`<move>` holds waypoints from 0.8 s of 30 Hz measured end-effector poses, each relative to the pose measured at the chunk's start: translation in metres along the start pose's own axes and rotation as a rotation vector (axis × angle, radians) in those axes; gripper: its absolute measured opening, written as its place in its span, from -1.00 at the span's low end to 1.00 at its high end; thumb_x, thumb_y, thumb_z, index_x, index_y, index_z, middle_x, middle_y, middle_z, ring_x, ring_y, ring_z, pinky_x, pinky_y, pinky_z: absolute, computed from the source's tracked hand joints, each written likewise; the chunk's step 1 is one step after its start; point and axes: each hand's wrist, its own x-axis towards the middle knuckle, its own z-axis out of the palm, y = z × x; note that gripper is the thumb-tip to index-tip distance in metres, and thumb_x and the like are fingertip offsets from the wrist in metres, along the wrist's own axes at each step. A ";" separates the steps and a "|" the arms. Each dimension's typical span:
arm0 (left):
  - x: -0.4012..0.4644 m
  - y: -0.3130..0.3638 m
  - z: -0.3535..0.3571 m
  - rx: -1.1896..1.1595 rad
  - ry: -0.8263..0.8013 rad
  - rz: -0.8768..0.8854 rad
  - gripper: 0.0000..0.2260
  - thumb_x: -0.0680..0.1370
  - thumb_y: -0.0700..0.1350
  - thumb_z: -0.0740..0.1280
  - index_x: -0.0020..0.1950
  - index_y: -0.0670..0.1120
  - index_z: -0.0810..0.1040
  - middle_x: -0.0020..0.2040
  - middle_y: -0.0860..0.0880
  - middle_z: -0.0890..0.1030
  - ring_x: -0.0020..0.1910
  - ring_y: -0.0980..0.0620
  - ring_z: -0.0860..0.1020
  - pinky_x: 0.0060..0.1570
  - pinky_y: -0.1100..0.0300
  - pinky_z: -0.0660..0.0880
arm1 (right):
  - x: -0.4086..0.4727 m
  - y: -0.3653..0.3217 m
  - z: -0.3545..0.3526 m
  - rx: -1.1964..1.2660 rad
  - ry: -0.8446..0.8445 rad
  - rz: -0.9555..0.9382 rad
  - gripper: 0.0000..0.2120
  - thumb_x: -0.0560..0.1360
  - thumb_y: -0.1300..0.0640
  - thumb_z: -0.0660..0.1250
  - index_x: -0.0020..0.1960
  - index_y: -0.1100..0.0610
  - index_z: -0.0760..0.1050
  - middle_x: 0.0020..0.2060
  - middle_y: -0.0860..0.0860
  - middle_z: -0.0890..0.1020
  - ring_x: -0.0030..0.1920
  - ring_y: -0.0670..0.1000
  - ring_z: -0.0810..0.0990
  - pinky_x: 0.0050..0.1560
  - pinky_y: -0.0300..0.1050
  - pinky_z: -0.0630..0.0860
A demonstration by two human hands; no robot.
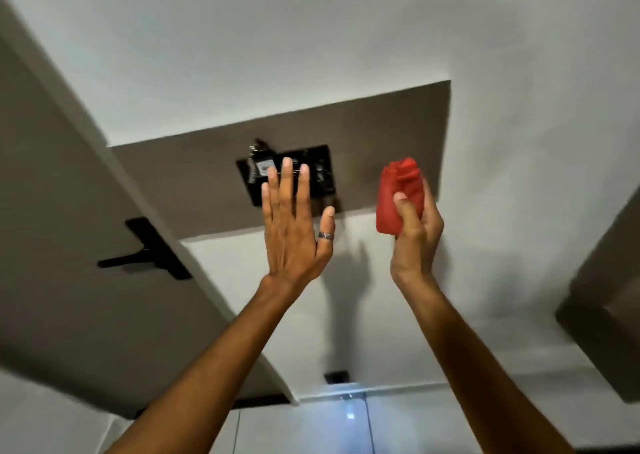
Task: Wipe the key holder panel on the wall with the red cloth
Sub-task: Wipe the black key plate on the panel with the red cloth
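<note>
Brown key holder panel fixed flat on the white wall, tilted in the head view, with a black key rack mounted near its middle and a bunch of keys hung at the rack's left end. Seen just above and behind both raised hands, the rack partly hidden by the fingertips of the left one. Left hand spread wide and flat, back toward the camera, fingers straight, holding nothing; silver ring worn on the thumb; could not tell whether the fingertips touched the rack or hovered in front of it. Right hand wrapped tight around a bunched red cloth, thumb pressed across its front, the wad sticking up above the fist and overlapping the panel's lower right part; contact with the panel not clear. Hands apart, bare wall between them. Farther left, a brown door with a black lever handle
</note>
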 end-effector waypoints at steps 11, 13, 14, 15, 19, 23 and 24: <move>0.018 -0.124 -0.061 0.170 0.118 -0.001 -0.39 0.67 0.01 0.20 0.65 -0.20 0.11 0.66 -0.24 0.04 0.66 -0.14 -0.14 0.64 -0.12 -0.12 | 0.008 0.091 0.109 -1.131 -0.150 -0.907 -0.39 0.72 -0.20 0.00 0.69 0.02 0.03 0.69 0.09 0.01 0.69 0.24 -0.18 0.67 0.40 -0.10; 0.029 -0.133 -0.058 0.185 0.136 0.041 -0.41 0.68 0.03 0.17 0.64 -0.20 0.13 0.65 -0.25 0.07 0.66 -0.15 -0.12 0.64 -0.11 -0.12 | 0.021 0.089 0.108 -1.155 -0.138 -1.016 -0.44 0.72 -0.19 0.00 0.68 -0.03 0.10 0.68 0.11 0.08 0.70 0.22 -0.16 0.68 0.35 -0.13; 0.037 -0.138 -0.056 0.191 0.148 0.063 -0.42 0.69 0.03 0.15 0.64 -0.20 0.14 0.64 -0.26 0.10 0.66 -0.17 -0.10 0.64 -0.11 -0.11 | 0.028 0.087 0.108 -1.152 -0.137 -1.076 -0.46 0.72 -0.18 0.00 0.66 -0.03 0.17 0.67 0.13 0.14 0.70 0.21 -0.13 0.68 0.34 -0.12; 0.046 -0.144 -0.053 0.194 0.161 0.081 -0.44 0.69 0.04 0.14 0.63 -0.20 0.15 0.63 -0.27 0.12 0.66 -0.20 -0.06 0.64 -0.11 -0.11 | 0.034 0.085 0.109 -1.143 -0.142 -1.136 -0.47 0.72 -0.17 0.02 0.64 -0.03 0.24 0.64 0.14 0.20 0.70 0.22 -0.08 0.68 0.33 -0.08; 0.071 -0.161 -0.037 0.229 0.183 0.148 -0.46 0.70 0.01 0.14 0.63 -0.20 0.16 0.62 -0.27 0.19 0.67 -0.13 -0.09 0.65 -0.08 -0.12 | 0.046 0.090 0.109 -1.125 -0.087 -1.293 -0.52 0.72 -0.14 0.04 0.58 -0.02 0.37 0.57 0.14 0.34 0.64 0.30 0.18 0.65 0.30 0.14; 0.073 -0.169 -0.019 0.331 0.257 0.162 -0.44 0.69 0.01 0.10 0.64 -0.19 0.11 0.60 -0.24 0.25 0.66 -0.03 -0.16 0.64 -0.07 -0.15 | 0.025 0.105 0.120 -1.054 0.042 -1.117 -0.53 0.73 -0.12 0.03 0.57 0.00 0.35 0.54 0.17 0.37 0.59 0.35 0.24 0.61 0.33 0.25; 0.072 -0.169 -0.018 0.341 0.266 0.167 -0.44 0.69 0.01 0.09 0.64 -0.19 0.12 0.60 -0.24 0.26 0.66 -0.03 -0.16 0.64 -0.06 -0.15 | 0.021 0.106 0.117 -1.047 0.025 -1.099 -0.53 0.73 -0.11 0.03 0.57 0.01 0.35 0.54 0.18 0.38 0.59 0.36 0.24 0.59 0.35 0.26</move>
